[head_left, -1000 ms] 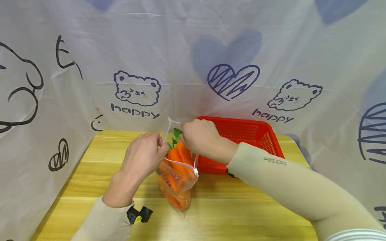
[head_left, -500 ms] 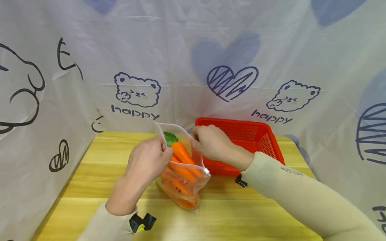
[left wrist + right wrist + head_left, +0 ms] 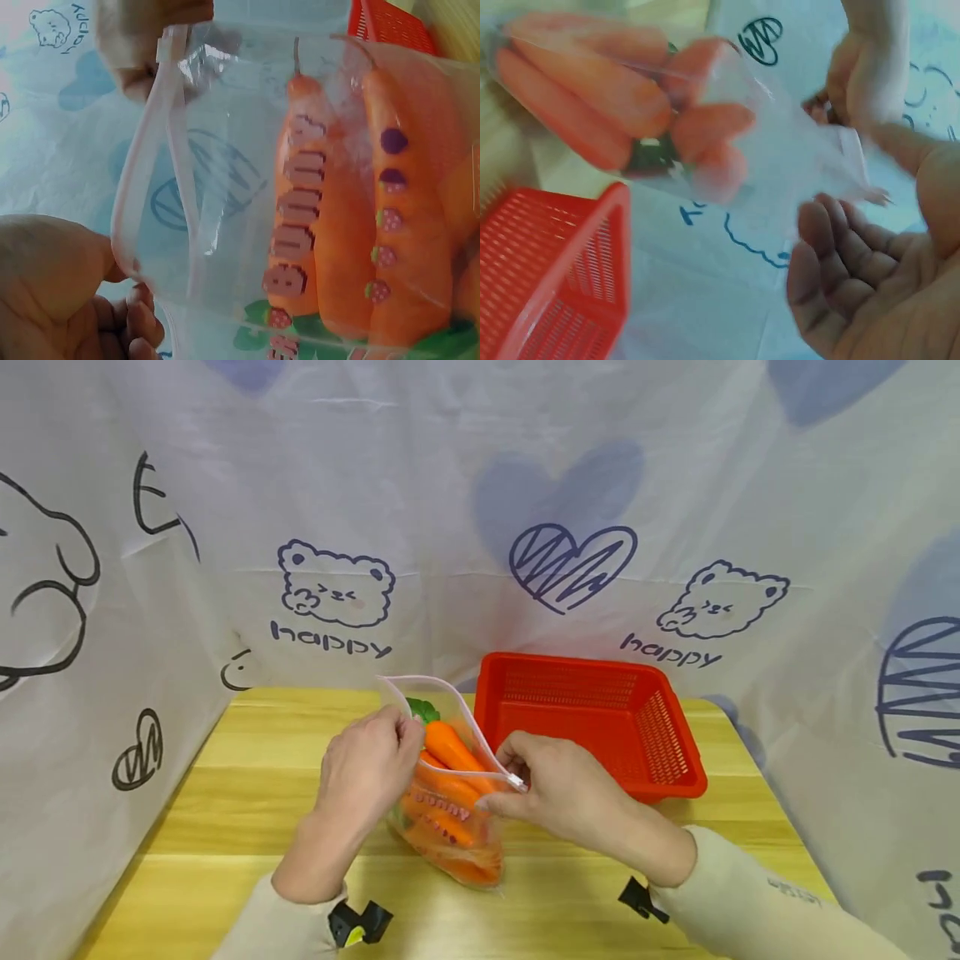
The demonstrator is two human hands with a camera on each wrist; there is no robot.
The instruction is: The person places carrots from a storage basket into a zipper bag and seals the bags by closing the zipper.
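A clear zip bag [image 3: 480,835] with a pink rim and printed letters holds several orange carrots [image 3: 450,743] with green tops. Its mouth is spread open. My left hand [image 3: 371,764] pinches the rim on the left side; in the left wrist view the thumb and fingers of that hand [image 3: 67,292] meet on the edge. My right hand [image 3: 562,785] is at the bag's right corner, by the white slider [image 3: 516,782]. In the right wrist view this hand [image 3: 877,270] is blurred, its thumb and fingers apart around the bag corner.
A red plastic basket [image 3: 585,727] with slotted walls stands behind and right of the bag. Both are on a wooden table [image 3: 247,777]. White printed cloth [image 3: 450,485] hangs close behind the table and along its sides.
My right hand has left the bag's back rim and come down and nearer to the slider corner. The left hand stays on the rim. The bag has shifted slightly right and its mouth spreads wider.
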